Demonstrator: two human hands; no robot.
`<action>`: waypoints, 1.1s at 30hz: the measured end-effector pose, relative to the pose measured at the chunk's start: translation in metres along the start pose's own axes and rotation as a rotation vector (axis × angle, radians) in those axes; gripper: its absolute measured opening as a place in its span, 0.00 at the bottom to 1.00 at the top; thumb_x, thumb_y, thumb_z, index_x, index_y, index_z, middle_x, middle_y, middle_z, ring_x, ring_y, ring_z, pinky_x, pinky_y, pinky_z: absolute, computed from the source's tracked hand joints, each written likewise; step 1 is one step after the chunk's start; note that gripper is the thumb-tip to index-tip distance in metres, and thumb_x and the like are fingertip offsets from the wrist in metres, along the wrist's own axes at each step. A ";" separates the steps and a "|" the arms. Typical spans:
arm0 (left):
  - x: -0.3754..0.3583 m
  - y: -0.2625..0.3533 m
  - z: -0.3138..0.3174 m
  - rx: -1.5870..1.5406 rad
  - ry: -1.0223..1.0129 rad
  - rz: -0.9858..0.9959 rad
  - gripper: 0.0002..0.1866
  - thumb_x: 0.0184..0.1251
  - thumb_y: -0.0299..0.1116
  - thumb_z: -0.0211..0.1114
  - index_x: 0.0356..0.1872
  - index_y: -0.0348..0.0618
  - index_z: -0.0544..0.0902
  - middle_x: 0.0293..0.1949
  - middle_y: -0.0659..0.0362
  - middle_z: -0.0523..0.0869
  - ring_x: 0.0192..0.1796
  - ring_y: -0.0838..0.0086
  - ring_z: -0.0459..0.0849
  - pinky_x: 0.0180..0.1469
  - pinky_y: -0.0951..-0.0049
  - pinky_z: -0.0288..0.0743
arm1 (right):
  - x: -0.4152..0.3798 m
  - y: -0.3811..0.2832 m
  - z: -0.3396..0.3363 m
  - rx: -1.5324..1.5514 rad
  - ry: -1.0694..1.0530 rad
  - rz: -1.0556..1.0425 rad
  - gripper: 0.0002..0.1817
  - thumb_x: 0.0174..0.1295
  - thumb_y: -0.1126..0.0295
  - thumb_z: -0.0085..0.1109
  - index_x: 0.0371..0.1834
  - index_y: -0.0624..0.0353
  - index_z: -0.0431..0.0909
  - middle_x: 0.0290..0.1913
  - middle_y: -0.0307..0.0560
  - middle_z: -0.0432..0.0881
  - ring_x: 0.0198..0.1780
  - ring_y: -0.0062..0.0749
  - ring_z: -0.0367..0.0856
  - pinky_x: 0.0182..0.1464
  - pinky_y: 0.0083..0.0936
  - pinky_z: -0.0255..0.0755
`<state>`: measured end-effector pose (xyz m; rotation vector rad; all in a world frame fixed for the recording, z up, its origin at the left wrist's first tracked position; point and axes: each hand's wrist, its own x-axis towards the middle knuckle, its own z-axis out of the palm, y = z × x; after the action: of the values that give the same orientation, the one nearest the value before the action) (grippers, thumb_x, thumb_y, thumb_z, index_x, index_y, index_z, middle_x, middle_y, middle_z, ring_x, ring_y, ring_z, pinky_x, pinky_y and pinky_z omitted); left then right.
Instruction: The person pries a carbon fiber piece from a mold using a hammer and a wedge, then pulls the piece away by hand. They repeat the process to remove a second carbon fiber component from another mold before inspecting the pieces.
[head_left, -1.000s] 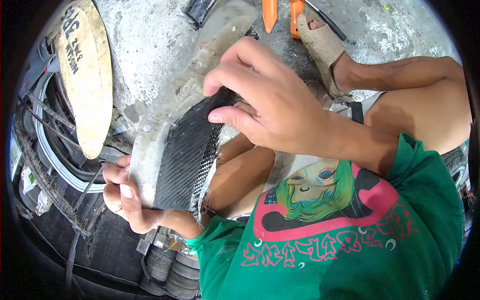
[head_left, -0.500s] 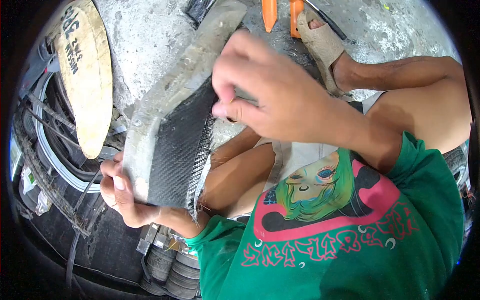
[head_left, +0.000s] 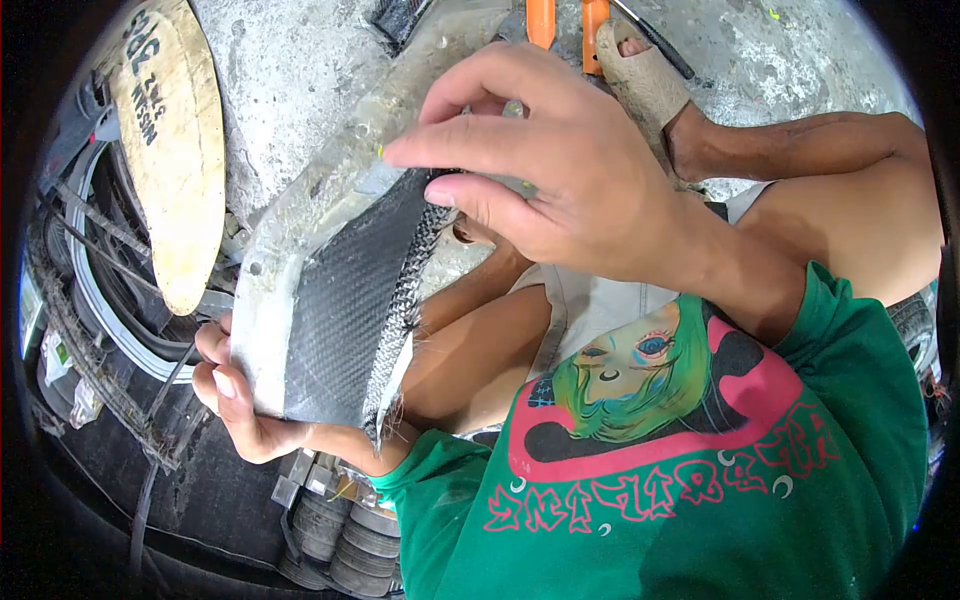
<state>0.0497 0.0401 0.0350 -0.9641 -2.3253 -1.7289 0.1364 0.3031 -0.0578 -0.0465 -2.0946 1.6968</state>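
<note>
A grey, scuffed, translucent mold [head_left: 262, 335] is held tilted in front of me. Black carbon fiber sheet [head_left: 345, 325] lies against its inner face, with a frayed, woven edge along the right side and loose strands at the bottom corner. My left hand [head_left: 245, 405] grips the mold's lower left edge, thumb in front and some fingers hidden behind. Over the upper part of the sheet is my right hand [head_left: 545, 160], its thumb near the frayed edge and its index finger reaching across to the mold. Those fingers are apart, with nothing visible between them.
A pale, long oval board [head_left: 175, 170] with black writing lies at left, beside a wheel rim [head_left: 110, 300] and black parts. Orange tools [head_left: 540, 22] and a dark-handled tool [head_left: 660, 45] rest on the concrete floor near my sandaled foot [head_left: 640, 90].
The mold has shifted slightly left and down in my left hand. My right hand has gone from a pinch to spread fingers, its index finger extending left over the mold.
</note>
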 end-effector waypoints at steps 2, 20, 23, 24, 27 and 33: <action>0.004 0.004 -0.001 -0.166 0.061 -0.163 0.05 0.66 0.26 0.54 0.40 0.37 0.76 0.36 0.49 0.70 0.40 0.56 0.75 0.45 0.52 0.74 | 0.000 -0.001 0.001 -0.016 0.006 -0.027 0.11 0.48 0.72 0.67 0.37 0.51 0.83 0.37 0.40 0.77 0.43 0.39 0.77 0.44 0.35 0.69; 0.000 0.003 -0.016 -0.306 0.152 -0.082 0.13 0.58 0.32 0.57 0.20 0.48 0.62 0.32 0.59 0.61 0.32 0.69 0.60 0.41 0.63 0.58 | -0.002 0.001 0.000 -0.032 0.021 -0.300 0.17 0.44 0.80 0.69 0.39 0.49 0.87 0.41 0.40 0.78 0.35 0.31 0.73 0.35 0.25 0.69; -0.002 0.010 -0.022 -0.189 0.131 -0.098 0.11 0.55 0.33 0.58 0.19 0.49 0.64 0.31 0.60 0.60 0.32 0.70 0.59 0.39 0.65 0.59 | -0.003 -0.003 -0.003 -0.039 0.020 -0.320 0.15 0.45 0.78 0.68 0.38 0.50 0.87 0.41 0.41 0.78 0.35 0.30 0.73 0.36 0.25 0.69; -0.004 0.006 -0.025 -0.261 0.135 -0.042 0.11 0.53 0.34 0.58 0.19 0.50 0.64 0.31 0.60 0.60 0.32 0.70 0.58 0.39 0.66 0.59 | -0.003 -0.003 -0.004 -0.043 0.022 -0.335 0.14 0.45 0.78 0.67 0.37 0.50 0.88 0.42 0.42 0.78 0.36 0.31 0.73 0.36 0.25 0.69; -0.003 0.012 -0.023 -0.316 0.181 -0.037 0.13 0.48 0.35 0.59 0.18 0.52 0.62 0.31 0.60 0.60 0.32 0.71 0.58 0.38 0.70 0.60 | -0.004 -0.004 -0.003 -0.051 0.035 -0.354 0.13 0.45 0.77 0.67 0.35 0.50 0.88 0.42 0.42 0.79 0.36 0.31 0.74 0.37 0.25 0.70; -0.004 0.015 -0.029 -0.287 0.142 -0.026 0.16 0.49 0.34 0.60 0.16 0.53 0.58 0.30 0.60 0.60 0.32 0.70 0.58 0.38 0.66 0.60 | -0.003 -0.001 -0.001 -0.047 0.076 -0.393 0.10 0.42 0.77 0.71 0.30 0.54 0.87 0.41 0.43 0.79 0.35 0.31 0.75 0.36 0.24 0.69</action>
<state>0.0526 0.0149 0.0556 -0.8185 -2.0500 -2.1081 0.1395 0.3024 -0.0572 0.2655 -1.9340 1.3889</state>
